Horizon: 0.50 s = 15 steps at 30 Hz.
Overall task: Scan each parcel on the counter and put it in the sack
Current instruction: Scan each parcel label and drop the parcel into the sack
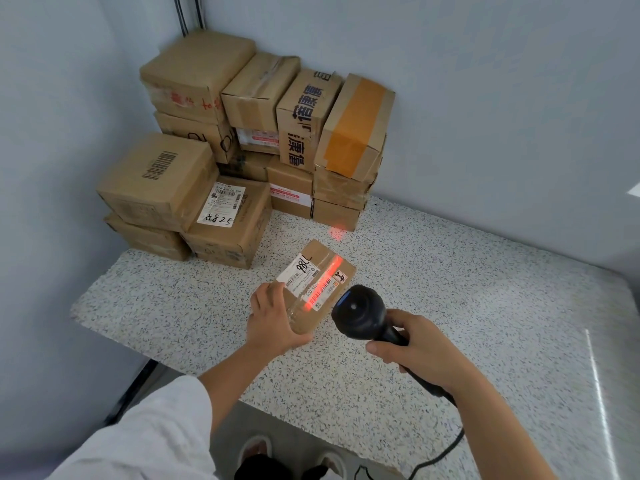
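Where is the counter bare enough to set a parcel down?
Bare: the counter on the right, between the wall behind, the stacked boxes and the right hand holding the scanner; also the front-left strip between those boxes and the left hand holding the parcel. Crowded: the back-left corner, where they stand.

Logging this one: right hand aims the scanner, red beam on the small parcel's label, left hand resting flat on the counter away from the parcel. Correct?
Not quite. In the head view the left hand grips the near end of the small parcel. The rest holds: right hand aims the scanner, red beam on the label.
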Each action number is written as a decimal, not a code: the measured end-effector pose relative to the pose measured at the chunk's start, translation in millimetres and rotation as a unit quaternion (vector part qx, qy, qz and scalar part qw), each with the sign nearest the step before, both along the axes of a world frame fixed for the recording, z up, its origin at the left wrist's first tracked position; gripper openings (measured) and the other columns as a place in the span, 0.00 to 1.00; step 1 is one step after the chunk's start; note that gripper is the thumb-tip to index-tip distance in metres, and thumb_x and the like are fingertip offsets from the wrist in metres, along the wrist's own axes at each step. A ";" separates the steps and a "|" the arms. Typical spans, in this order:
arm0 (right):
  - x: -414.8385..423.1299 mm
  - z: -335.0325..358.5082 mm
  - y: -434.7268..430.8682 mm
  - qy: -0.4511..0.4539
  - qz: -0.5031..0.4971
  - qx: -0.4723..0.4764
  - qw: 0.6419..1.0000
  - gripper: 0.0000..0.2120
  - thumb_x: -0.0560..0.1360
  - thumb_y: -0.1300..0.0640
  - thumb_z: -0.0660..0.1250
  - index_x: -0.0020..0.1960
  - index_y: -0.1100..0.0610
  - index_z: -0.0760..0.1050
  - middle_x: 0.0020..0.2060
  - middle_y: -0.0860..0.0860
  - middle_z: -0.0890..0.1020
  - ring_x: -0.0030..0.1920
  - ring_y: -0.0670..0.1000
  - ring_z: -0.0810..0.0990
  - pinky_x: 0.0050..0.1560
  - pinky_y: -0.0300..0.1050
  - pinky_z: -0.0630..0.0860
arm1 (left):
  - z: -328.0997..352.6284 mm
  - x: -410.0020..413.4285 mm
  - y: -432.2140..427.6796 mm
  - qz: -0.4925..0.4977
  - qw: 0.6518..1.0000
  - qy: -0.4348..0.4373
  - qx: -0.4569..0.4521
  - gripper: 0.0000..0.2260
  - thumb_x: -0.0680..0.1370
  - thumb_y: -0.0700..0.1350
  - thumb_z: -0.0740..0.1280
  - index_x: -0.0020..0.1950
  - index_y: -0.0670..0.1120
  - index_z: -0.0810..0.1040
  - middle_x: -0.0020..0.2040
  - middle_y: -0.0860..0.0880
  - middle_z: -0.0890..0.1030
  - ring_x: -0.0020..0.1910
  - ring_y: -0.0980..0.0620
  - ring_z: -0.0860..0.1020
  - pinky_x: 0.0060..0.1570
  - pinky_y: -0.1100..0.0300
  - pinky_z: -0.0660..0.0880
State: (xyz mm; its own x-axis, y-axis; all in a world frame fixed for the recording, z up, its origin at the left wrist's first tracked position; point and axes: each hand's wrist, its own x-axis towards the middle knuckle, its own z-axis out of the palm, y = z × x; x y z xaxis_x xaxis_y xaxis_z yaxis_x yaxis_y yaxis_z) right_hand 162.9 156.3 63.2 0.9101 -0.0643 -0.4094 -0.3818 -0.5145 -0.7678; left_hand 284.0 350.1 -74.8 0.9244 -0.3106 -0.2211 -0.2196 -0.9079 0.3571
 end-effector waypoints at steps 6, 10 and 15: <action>0.1 -1.3 -0.2 0.008 -0.010 -0.006 1.000 0.07 0.71 0.52 0.71 0.43 0.46 0.73 0.31 0.45 0.79 0.28 0.38 0.77 0.33 0.34 0.73 | 0.0 0.2 0.5 -0.002 1.000 0.004 0.003 0.50 0.63 0.62 0.74 0.73 0.45 0.49 0.70 0.43 0.52 0.70 0.44 0.53 0.60 0.49 0.72; -0.3 -1.1 3.5 0.013 -0.023 0.014 1.000 0.05 0.72 0.53 0.70 0.43 0.48 0.73 0.32 0.46 0.80 0.25 0.36 0.76 0.31 0.33 0.72 | -0.4 -0.1 0.4 0.000 1.000 0.002 0.000 0.50 0.63 0.62 0.74 0.73 0.45 0.50 0.70 0.43 0.53 0.70 0.44 0.53 0.59 0.49 0.72; 0.6 -4.2 6.2 0.019 -0.029 0.023 0.999 0.05 0.73 0.54 0.70 0.44 0.48 0.74 0.33 0.46 0.80 0.26 0.36 0.76 0.31 0.33 0.73 | 0.4 -0.7 -0.6 0.003 1.000 0.006 -0.003 0.50 0.63 0.61 0.75 0.74 0.45 0.50 0.71 0.42 0.53 0.70 0.43 0.53 0.59 0.48 0.72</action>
